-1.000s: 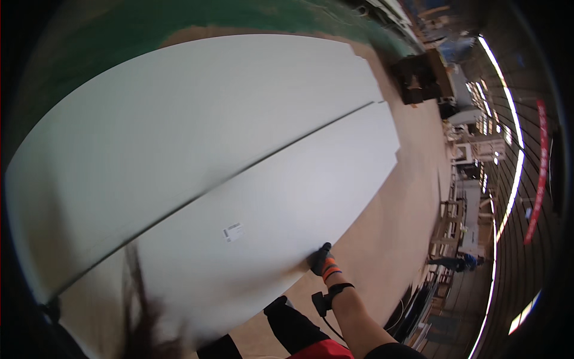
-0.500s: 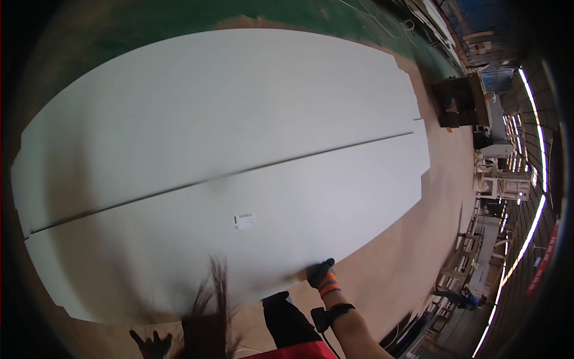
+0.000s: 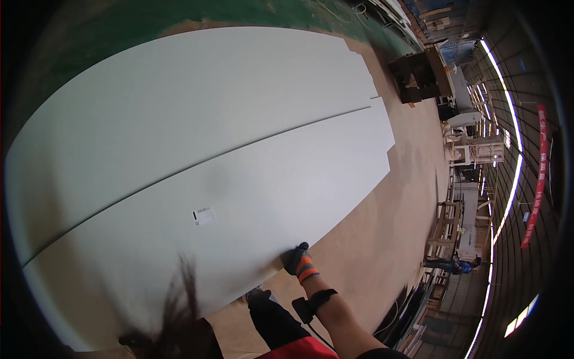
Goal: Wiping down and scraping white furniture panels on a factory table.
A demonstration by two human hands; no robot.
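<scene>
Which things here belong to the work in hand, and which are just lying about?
In use:
- large white panel
- label on it
- gloved right hand at its near edge

Seemingly just lying about:
- dark box-like thing, upper right
- dark strips, lower right

Just to the right of the right hand (image 3: pixel 296 260), see tan floor (image 3: pixel 359 251). Far ahead of the hand, see green floor (image 3: pixel 131 24). Well ahead and to the right of the hand, find a brown box-like piece (image 3: pixel 430 78) with dark openings. Far off to the hand's right, notice wooden frames (image 3: pixel 443 228), a person in blue (image 3: pixel 459 265) and, farther still, a long glowing strip light (image 3: pixel 507 88) and a red banner (image 3: pixel 534 179) with pale characters
</scene>
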